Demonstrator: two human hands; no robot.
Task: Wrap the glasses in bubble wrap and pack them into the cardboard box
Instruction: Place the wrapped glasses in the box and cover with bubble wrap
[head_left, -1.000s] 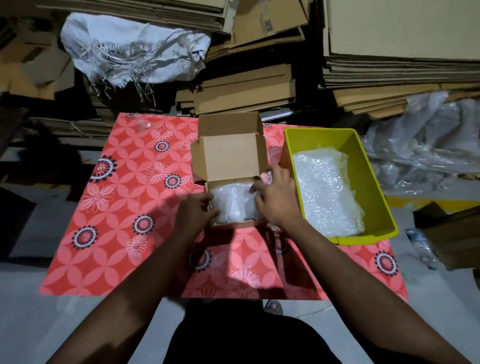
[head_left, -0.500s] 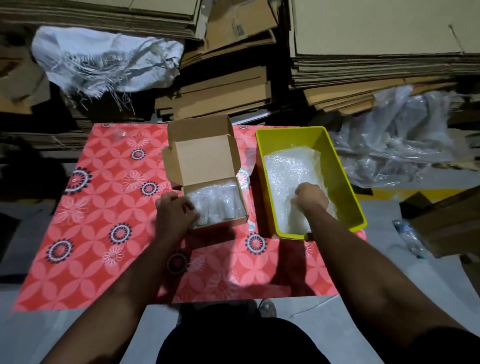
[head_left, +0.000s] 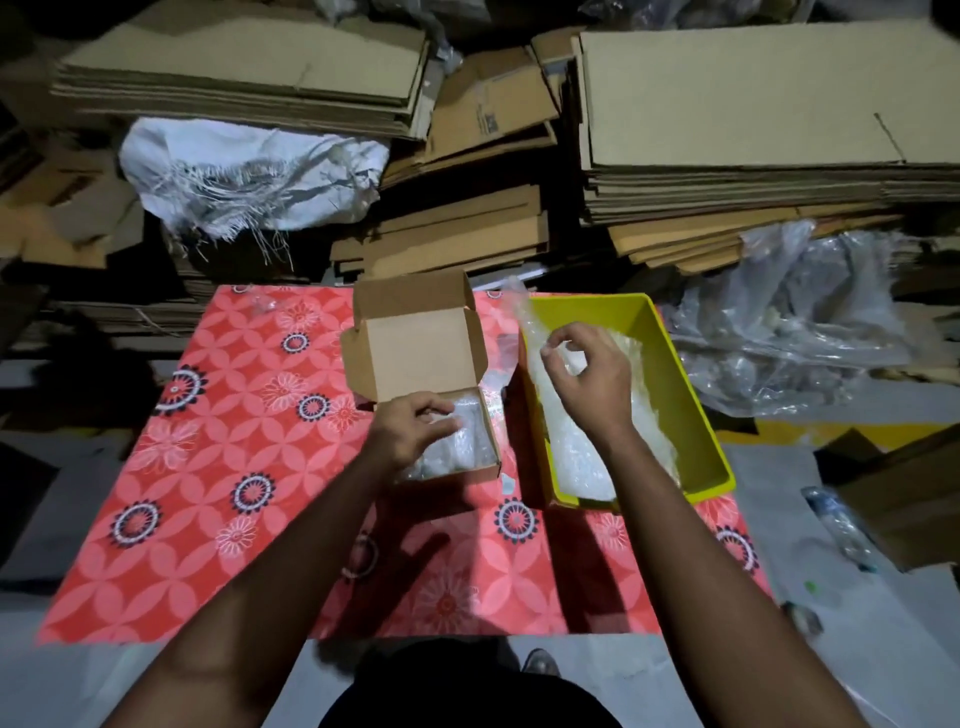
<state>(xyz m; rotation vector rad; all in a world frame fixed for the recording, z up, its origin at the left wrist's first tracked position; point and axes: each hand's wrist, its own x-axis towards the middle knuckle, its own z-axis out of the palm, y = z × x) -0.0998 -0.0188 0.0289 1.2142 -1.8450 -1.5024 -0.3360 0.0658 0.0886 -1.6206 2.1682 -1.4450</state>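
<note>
A small cardboard box (head_left: 423, 353) stands open on the red flowered cloth (head_left: 223, 467), its lid tipped back. Bubble-wrapped bundles (head_left: 467, 441) fill its tray. My left hand (head_left: 410, 431) rests on those bundles with curled fingers; whether it grips one I cannot tell. To the right stands a yellow bin (head_left: 670, 364). My right hand (head_left: 587, 374) hovers above it and pinches a sheet of bubble wrap (head_left: 566, 452), lifted so that it hangs down into the bin. No bare glass shows near the box.
Stacks of flattened cardboard (head_left: 753, 104) and a white frayed sack (head_left: 249, 176) line the far side of the cloth. Crumpled clear plastic (head_left: 789, 322) lies right of the bin. A plastic bottle (head_left: 836, 525) lies on the floor at the right.
My right hand left the box, reached into the yellow bin and now lifts a bubble wrap sheet out of it. My left hand stayed at the box and moved onto the bundles.
</note>
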